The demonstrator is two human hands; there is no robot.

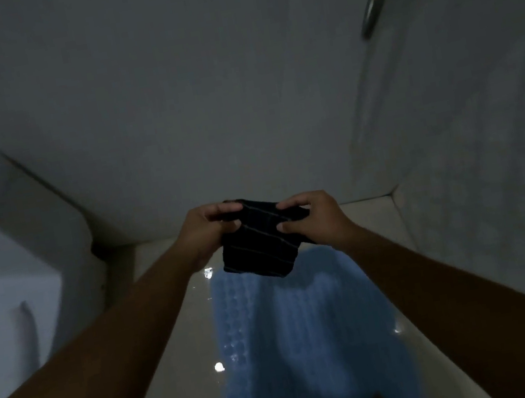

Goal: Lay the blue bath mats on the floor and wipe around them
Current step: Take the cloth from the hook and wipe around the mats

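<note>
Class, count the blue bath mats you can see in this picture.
1. One blue bath mat lies flat on the floor below the hands, its near end cut off by the frame; another may lie out of view.

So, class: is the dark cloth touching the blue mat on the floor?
Cannot tell. In the head view the dark cloth, held in both hands, overlaps the blue mat; no gap shows.

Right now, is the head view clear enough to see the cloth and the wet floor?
Head view: dim and soft, edges bowed by the wide lens; the dark cloth held by the left hand and right hand shows only faint stripes; bright glints on the floor beside the blue mat.
</note>
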